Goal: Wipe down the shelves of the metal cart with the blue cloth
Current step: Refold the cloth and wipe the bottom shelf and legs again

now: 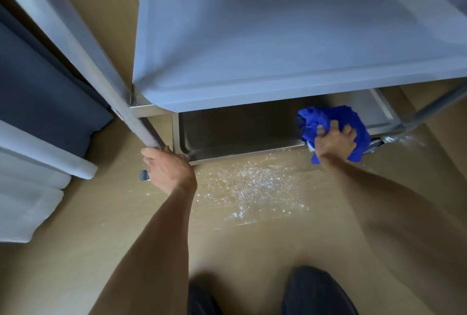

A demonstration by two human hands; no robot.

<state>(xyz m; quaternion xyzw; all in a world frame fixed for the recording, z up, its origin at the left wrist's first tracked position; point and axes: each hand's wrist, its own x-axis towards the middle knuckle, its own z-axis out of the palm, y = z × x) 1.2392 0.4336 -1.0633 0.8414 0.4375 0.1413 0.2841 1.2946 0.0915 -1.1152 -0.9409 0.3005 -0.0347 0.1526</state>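
The metal cart stands in front of me with a wide grey middle shelf (290, 36) and a shiny bottom shelf (240, 132) under it. My right hand (333, 142) grips the crumpled blue cloth (336, 120) at the right front edge of the bottom shelf. My left hand (166, 165) holds the lower end of the cart's front left post (101, 66), fingers curled round it. Most of the bottom shelf lies in shadow beneath the middle shelf.
The tan floor (252, 238) in front of the cart carries a patch of white specks (252, 183). At the left stand dark blue and white furniture edges (38, 112). My two knees in dark trousers (316, 292) show at the bottom.
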